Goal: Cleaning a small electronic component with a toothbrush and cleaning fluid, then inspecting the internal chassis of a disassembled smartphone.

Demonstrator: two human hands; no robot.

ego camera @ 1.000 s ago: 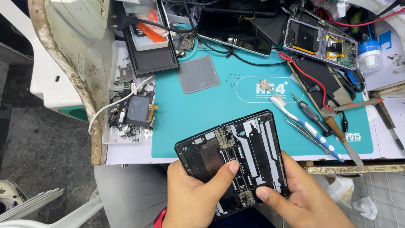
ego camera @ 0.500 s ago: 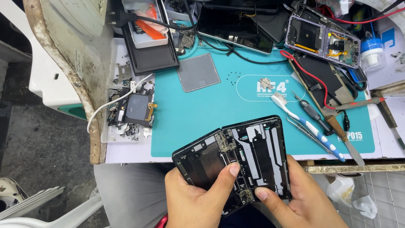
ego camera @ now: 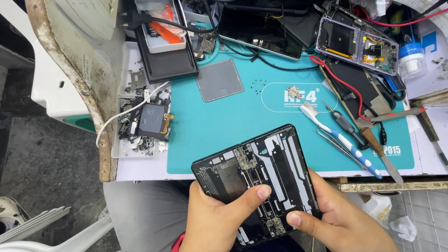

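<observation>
Both hands (ego camera: 219, 219) (ego camera: 340, 219) gripping opened phone frame (ego camera: 259, 179) (back off), teal mat (ego camera: 224, 126) behind

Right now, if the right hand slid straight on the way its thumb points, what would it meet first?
The right hand has its thumb pointing left across the opened phone frame; it would likely meet the left hand's thumb first, though depth is unclear.

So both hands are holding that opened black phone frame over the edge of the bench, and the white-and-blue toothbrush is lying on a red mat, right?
Not quite: the mat is teal, not red, as the head view shows. The rest holds: the left hand and the right hand both hold the opened black phone frame over the bench's near edge, and the white-and-blue toothbrush lies on that mat.
</observation>
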